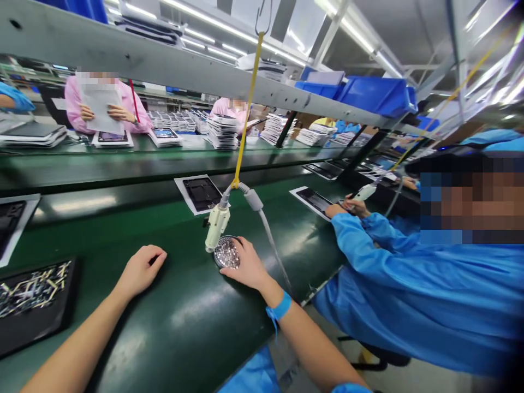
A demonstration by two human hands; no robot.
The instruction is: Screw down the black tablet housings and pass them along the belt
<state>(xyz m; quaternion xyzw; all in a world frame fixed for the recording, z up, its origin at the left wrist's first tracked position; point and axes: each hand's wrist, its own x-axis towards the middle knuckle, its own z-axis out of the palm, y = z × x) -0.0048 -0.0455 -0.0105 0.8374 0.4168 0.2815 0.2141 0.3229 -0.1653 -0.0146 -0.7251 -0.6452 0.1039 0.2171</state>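
Note:
On the green bench, my right hand (249, 266) grips the near right rim of a small round dish, thumb on one side and fingers on the other. Many tiny shiny metal pieces, which look like screws, fill the dish (226, 254). Just above the dish's left edge hangs a pale electric screwdriver (216, 226), nose down, on a yellow band (249, 103). Neither hand touches the screwdriver. My left hand (139, 270) rests on the bench left of the dish, its fingers curled in and nothing visible in them. A blue band (279, 307) circles my right wrist.
A black tray (36, 327) of small metal strips lies at left. Dark device panels on white sheets (201, 195) lie along the bench. At right, a co-worker in blue (388, 256) works on another panel. Overhead runs a metal beam (172, 60); people in pink sit opposite.

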